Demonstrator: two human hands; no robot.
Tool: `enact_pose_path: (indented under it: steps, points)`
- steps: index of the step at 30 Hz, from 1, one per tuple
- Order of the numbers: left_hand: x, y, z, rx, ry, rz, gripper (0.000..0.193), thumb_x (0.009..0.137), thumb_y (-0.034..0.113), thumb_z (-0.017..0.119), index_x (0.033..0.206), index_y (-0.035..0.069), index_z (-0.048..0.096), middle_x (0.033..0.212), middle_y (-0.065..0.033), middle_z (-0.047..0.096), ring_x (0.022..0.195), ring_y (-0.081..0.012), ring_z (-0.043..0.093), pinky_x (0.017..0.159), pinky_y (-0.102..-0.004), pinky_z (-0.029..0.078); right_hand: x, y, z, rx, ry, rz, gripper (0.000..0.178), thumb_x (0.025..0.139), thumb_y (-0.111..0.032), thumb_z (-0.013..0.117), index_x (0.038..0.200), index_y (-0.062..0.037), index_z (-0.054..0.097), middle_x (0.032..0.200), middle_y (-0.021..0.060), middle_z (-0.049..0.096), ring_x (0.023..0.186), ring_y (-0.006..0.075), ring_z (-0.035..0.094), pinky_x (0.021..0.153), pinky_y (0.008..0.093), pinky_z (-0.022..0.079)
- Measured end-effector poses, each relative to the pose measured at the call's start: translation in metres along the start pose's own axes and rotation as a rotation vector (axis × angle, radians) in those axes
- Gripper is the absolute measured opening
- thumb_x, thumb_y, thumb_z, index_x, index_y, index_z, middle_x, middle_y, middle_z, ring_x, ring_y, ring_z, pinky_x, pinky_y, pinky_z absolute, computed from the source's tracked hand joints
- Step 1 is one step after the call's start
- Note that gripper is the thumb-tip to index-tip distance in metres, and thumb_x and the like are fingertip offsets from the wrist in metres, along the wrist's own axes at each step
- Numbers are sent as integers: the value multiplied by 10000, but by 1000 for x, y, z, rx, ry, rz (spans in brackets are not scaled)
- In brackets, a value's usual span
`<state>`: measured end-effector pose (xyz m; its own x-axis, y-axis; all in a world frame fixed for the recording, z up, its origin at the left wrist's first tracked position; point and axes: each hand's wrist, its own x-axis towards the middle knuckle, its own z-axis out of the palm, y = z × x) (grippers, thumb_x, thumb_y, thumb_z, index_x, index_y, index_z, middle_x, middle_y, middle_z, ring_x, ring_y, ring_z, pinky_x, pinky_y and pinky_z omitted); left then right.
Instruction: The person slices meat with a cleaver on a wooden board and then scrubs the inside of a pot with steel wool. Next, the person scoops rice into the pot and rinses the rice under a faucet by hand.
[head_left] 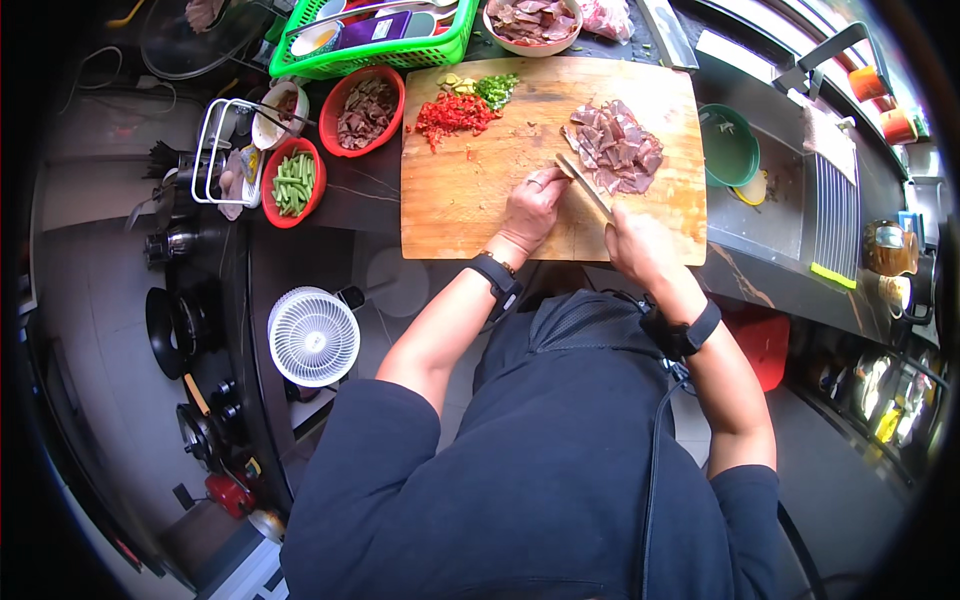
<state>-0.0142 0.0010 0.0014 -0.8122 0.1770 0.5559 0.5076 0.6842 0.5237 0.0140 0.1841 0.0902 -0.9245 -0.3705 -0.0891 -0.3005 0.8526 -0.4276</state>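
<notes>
My right hand point(640, 245) grips the handle of a knife point(585, 187), its narrow blade slanting up and left over the wooden cutting board point(450, 215). The bent fingers of my left hand point(533, 208) are pressed together against the blade near its tip; whether they pinch a small piece there is hidden. Just beyond the knife lies a loose pile of thin, dark reddish sliced meat point(618, 148). Chopped red chili point(455, 117), chopped green pieces point(496, 90) and pale yellow bits point(458, 84) sit at the board's far left.
Left of the board stand a red bowl of dark meat point(368, 112) and one of cut green beans point(293, 185). A green basket point(375, 55) and a bowl of sliced meat point(533, 27) are behind. To the right is a sink point(770, 222) with a green basin point(728, 148).
</notes>
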Motion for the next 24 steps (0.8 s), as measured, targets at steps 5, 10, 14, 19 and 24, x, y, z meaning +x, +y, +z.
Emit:
enact_pose_path:
  steps: [5,10,14,19,24]
  points:
    - [-6,-2,3,4,13,-19,128,721,39,618,841,45,662,933,-110,636,796,-287,613,682,-346,508,0,3,7,-81,-13,-42,105,809,-119,479,847,-21,483,598,211,565,556,383,569,531,470,455]
    - [-9,-6,6,36,33,-25,151,718,38,617,858,48,672,959,-130,637,796,-296,621,678,-342,513,2,-3,3,-157,8,-121,65,797,-88,473,809,-25,486,590,179,570,539,333,585,505,415,472]
    - [-6,-5,6,33,42,-27,143,716,37,620,850,43,669,934,-130,641,770,-296,625,660,-341,515,4,-5,-3,-176,30,-204,51,783,-57,471,794,-14,496,590,153,578,529,290,600,485,367,483]
    - [-10,-7,8,24,22,-74,226,702,4,525,885,34,654,929,-123,626,822,-284,607,705,-351,511,14,-12,-7,-169,-37,-201,59,769,-42,481,791,3,512,598,151,582,556,282,615,495,358,491]
    - [-8,-3,1,4,-16,-41,231,695,24,538,893,51,654,892,-115,622,819,-268,600,738,-346,501,41,-22,1,-156,-100,-185,55,762,-36,486,766,11,514,617,172,594,579,290,626,510,361,500]
